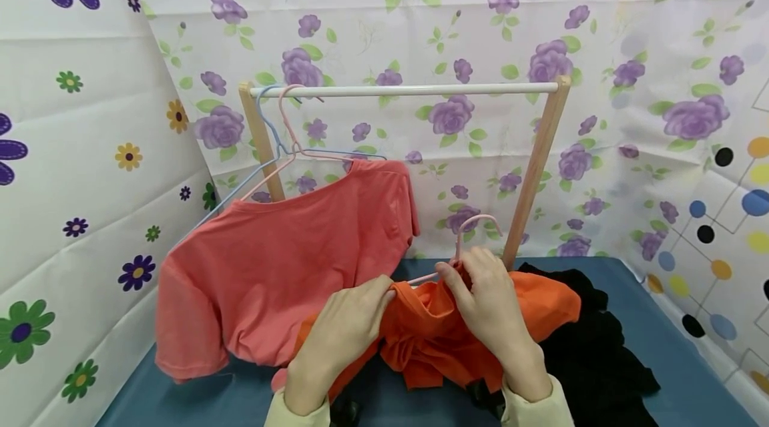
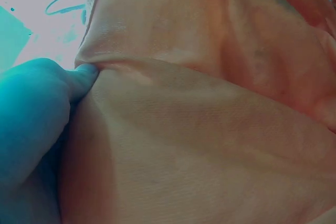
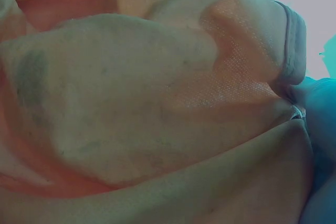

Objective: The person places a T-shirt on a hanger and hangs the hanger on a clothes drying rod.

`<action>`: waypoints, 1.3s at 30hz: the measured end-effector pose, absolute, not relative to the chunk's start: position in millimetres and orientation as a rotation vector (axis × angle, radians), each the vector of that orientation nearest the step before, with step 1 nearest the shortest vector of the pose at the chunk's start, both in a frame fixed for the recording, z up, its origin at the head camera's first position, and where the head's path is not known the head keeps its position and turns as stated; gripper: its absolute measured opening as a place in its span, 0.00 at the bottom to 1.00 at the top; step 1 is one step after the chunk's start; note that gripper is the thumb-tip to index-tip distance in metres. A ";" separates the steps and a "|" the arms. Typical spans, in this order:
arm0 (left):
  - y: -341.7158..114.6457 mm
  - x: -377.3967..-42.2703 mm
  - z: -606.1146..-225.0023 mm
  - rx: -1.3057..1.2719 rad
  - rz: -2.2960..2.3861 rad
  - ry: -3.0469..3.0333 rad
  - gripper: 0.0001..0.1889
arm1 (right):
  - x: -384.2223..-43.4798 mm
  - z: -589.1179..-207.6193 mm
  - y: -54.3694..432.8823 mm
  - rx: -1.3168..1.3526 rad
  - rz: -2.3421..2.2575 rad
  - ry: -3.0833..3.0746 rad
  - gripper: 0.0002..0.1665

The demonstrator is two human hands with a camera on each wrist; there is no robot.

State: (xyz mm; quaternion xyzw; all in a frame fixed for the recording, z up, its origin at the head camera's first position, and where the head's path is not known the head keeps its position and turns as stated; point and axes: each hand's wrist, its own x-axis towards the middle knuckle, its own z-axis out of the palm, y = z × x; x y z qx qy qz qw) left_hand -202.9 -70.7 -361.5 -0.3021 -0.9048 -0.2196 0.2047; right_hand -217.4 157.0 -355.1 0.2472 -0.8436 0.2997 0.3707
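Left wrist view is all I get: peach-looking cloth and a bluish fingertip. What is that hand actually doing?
Observer: From the head camera, the left hand pinches the bright orange cotton T-shirt at its neckline.
Operator: And the other hand?
Observer: The right hand grips the same neckline around a thin pink wire hanger.
Operator: Anything hung up already?
Observer: Yes, a coral-pink T-shirt hangs from the white rail of the wooden rack.

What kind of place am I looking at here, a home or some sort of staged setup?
Likely a staged tabletop booth, not a lived-in room. Flowered sheets hang as walls on three sides, a small wooden rack stands on a blue table, and a coral shirt hangs from it on a hanger.
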 end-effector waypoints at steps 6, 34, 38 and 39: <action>-70.3 -202.1 -360.8 -0.835 -0.588 -2.497 0.05 | -215.5 -355.4 151.1 0.609 0.755 -2.166 0.16; -70.3 -203.0 -362.0 -0.838 -0.578 -2.413 0.03 | -213.5 -355.0 145.4 0.746 0.893 -2.169 0.07; -73.4 -204.4 -361.3 -0.815 -0.587 -2.415 0.03 | -215.2 -354.0 156.1 0.755 0.909 -2.151 0.13; -74.4 -204.4 -360.9 -0.808 -0.593 -2.414 0.03 | -216.0 -353.9 158.6 0.760 0.903 -2.150 0.12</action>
